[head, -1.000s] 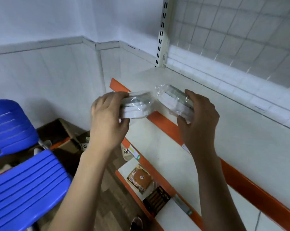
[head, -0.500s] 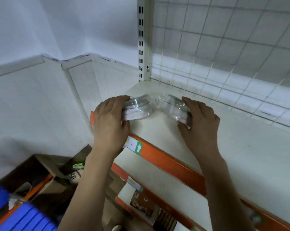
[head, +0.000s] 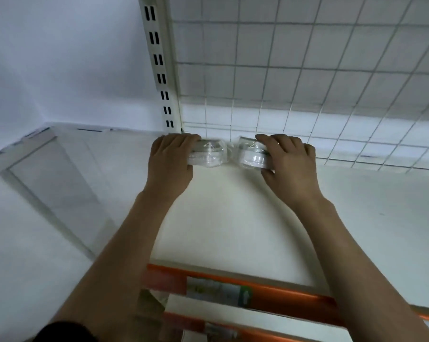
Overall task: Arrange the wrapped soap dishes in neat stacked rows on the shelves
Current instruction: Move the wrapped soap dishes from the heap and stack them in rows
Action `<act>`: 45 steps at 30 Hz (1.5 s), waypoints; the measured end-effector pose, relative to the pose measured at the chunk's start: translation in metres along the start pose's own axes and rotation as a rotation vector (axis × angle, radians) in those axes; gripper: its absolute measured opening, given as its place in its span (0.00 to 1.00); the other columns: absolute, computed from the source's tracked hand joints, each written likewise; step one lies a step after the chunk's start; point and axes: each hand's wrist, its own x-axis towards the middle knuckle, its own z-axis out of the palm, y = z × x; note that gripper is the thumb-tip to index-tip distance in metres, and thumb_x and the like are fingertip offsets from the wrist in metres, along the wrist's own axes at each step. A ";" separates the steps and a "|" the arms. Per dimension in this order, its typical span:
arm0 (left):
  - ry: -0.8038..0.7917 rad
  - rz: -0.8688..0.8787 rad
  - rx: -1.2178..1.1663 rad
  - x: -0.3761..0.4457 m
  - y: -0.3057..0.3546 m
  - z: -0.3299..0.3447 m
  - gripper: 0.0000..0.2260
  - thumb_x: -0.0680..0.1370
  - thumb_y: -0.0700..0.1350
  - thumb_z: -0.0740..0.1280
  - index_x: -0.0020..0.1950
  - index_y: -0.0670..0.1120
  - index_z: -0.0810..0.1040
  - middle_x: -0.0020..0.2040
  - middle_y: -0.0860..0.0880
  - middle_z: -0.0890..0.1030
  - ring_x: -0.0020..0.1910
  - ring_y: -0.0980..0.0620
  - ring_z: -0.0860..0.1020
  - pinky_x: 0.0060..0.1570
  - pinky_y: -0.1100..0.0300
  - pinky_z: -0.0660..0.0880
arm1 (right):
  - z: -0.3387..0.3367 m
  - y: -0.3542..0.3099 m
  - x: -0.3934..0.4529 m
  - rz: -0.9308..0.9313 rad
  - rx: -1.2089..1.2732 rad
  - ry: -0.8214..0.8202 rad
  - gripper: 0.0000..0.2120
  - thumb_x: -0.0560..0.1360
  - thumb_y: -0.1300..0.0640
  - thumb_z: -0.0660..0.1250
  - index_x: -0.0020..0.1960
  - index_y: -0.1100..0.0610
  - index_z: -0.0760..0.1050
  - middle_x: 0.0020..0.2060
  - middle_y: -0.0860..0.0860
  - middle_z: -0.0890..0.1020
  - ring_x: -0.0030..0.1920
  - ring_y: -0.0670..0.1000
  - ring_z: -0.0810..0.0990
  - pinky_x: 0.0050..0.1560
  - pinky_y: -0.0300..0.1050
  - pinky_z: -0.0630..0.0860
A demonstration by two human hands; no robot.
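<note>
This is a shop, at a retail display unit; a white shelf [head: 233, 230] of the gondola kind carries an orange price strip [head: 282, 296] along its front edge, with a blurred printed label [head: 218, 291] slotted into it; a second orange-edged shelf [head: 233, 322] sits just below; a slotted white upright [head: 159, 67] for hooking shelf brackets stands at the back corner; a wire grid panel [head: 307, 70] forms the back of the unit; plain pale walls [head: 60, 58] meet beside it; two plastic-wrapped goods [head: 208, 153] lie side by side at the rear of the shelf, as stock does.
</note>
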 end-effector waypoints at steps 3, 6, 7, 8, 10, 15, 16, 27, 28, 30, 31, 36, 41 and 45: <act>-0.050 0.068 0.005 0.020 -0.007 0.017 0.27 0.60 0.28 0.71 0.59 0.41 0.78 0.52 0.44 0.82 0.53 0.40 0.79 0.58 0.47 0.70 | 0.009 0.002 0.015 0.027 -0.101 0.010 0.29 0.63 0.65 0.71 0.63 0.54 0.74 0.53 0.54 0.79 0.53 0.61 0.76 0.54 0.57 0.68; -0.097 0.093 -0.005 0.030 -0.006 0.033 0.28 0.60 0.27 0.71 0.59 0.41 0.78 0.52 0.44 0.82 0.52 0.40 0.79 0.57 0.45 0.71 | 0.025 0.002 0.019 0.076 -0.186 0.003 0.30 0.61 0.66 0.72 0.62 0.56 0.75 0.52 0.55 0.80 0.51 0.61 0.77 0.53 0.57 0.69; -0.128 0.095 -0.020 0.029 -0.005 0.039 0.28 0.60 0.26 0.70 0.59 0.40 0.78 0.52 0.43 0.81 0.52 0.40 0.78 0.58 0.43 0.71 | 0.032 0.001 0.017 0.091 -0.209 -0.012 0.30 0.60 0.66 0.73 0.62 0.56 0.76 0.52 0.56 0.80 0.50 0.61 0.78 0.52 0.57 0.70; -0.162 0.095 -0.034 0.026 -0.005 0.044 0.27 0.61 0.25 0.70 0.59 0.40 0.77 0.52 0.43 0.81 0.53 0.39 0.77 0.60 0.42 0.70 | 0.038 0.001 0.014 0.101 -0.225 -0.036 0.30 0.59 0.65 0.74 0.61 0.56 0.76 0.51 0.56 0.80 0.49 0.60 0.78 0.52 0.56 0.71; -0.215 0.101 -0.037 0.017 -0.009 0.052 0.25 0.63 0.29 0.72 0.59 0.41 0.76 0.55 0.43 0.79 0.58 0.38 0.75 0.64 0.40 0.66 | 0.050 0.001 0.004 0.082 -0.224 -0.117 0.29 0.59 0.59 0.75 0.61 0.56 0.76 0.51 0.56 0.79 0.50 0.60 0.78 0.53 0.56 0.71; -0.324 0.132 0.067 0.003 -0.020 0.058 0.25 0.71 0.49 0.73 0.65 0.41 0.72 0.65 0.42 0.73 0.65 0.38 0.69 0.66 0.40 0.63 | 0.057 0.004 -0.012 0.029 -0.159 -0.277 0.30 0.69 0.42 0.59 0.66 0.56 0.72 0.58 0.61 0.78 0.59 0.63 0.76 0.59 0.63 0.70; -0.358 0.116 0.092 0.003 -0.017 0.056 0.26 0.74 0.52 0.69 0.68 0.43 0.69 0.68 0.43 0.70 0.68 0.39 0.67 0.68 0.41 0.61 | 0.056 0.004 -0.011 0.036 -0.147 -0.266 0.28 0.70 0.45 0.59 0.66 0.56 0.74 0.57 0.61 0.79 0.57 0.64 0.77 0.59 0.64 0.71; -0.357 -0.066 0.201 0.005 0.008 0.065 0.23 0.81 0.53 0.57 0.75 0.49 0.59 0.75 0.50 0.60 0.74 0.45 0.56 0.71 0.49 0.53 | 0.063 -0.002 -0.004 0.089 -0.172 -0.136 0.20 0.70 0.52 0.57 0.57 0.52 0.80 0.50 0.56 0.82 0.50 0.59 0.81 0.50 0.54 0.76; -0.362 -0.077 0.204 0.005 0.009 0.066 0.23 0.81 0.53 0.57 0.75 0.49 0.59 0.75 0.50 0.60 0.74 0.45 0.56 0.71 0.49 0.52 | 0.064 -0.003 -0.006 0.097 -0.170 -0.148 0.21 0.71 0.52 0.55 0.58 0.52 0.80 0.51 0.55 0.82 0.51 0.58 0.80 0.52 0.54 0.76; -0.365 -0.085 0.218 0.004 0.010 0.067 0.23 0.81 0.53 0.57 0.75 0.50 0.59 0.75 0.50 0.60 0.74 0.45 0.56 0.71 0.49 0.52 | 0.067 -0.002 -0.010 0.115 -0.161 -0.160 0.21 0.72 0.52 0.55 0.59 0.51 0.79 0.53 0.56 0.81 0.53 0.58 0.79 0.54 0.53 0.75; -0.363 -0.087 0.223 0.005 0.010 0.067 0.23 0.81 0.53 0.58 0.75 0.50 0.59 0.75 0.50 0.61 0.74 0.45 0.57 0.71 0.49 0.53 | 0.067 -0.002 -0.010 0.122 -0.160 -0.163 0.21 0.73 0.52 0.54 0.60 0.51 0.79 0.54 0.56 0.81 0.53 0.58 0.79 0.55 0.52 0.74; -0.369 -0.105 0.216 0.007 0.015 0.063 0.22 0.80 0.52 0.59 0.73 0.49 0.61 0.73 0.50 0.64 0.72 0.46 0.59 0.68 0.49 0.56 | 0.063 -0.002 -0.009 0.125 -0.126 -0.194 0.19 0.71 0.54 0.61 0.61 0.52 0.78 0.55 0.57 0.81 0.54 0.60 0.79 0.57 0.55 0.73; -0.438 -0.128 0.203 0.012 0.020 0.056 0.23 0.79 0.52 0.61 0.72 0.47 0.62 0.72 0.47 0.64 0.72 0.42 0.59 0.69 0.48 0.56 | 0.048 -0.001 -0.003 0.126 -0.071 -0.388 0.25 0.78 0.52 0.60 0.74 0.50 0.62 0.71 0.55 0.67 0.71 0.57 0.63 0.71 0.52 0.54; -0.480 -0.151 0.216 0.015 0.038 0.043 0.29 0.78 0.55 0.62 0.75 0.48 0.56 0.74 0.45 0.59 0.74 0.40 0.54 0.72 0.46 0.52 | 0.025 0.002 -0.003 0.088 -0.019 -0.408 0.27 0.78 0.50 0.60 0.75 0.51 0.59 0.73 0.53 0.63 0.73 0.55 0.57 0.72 0.48 0.49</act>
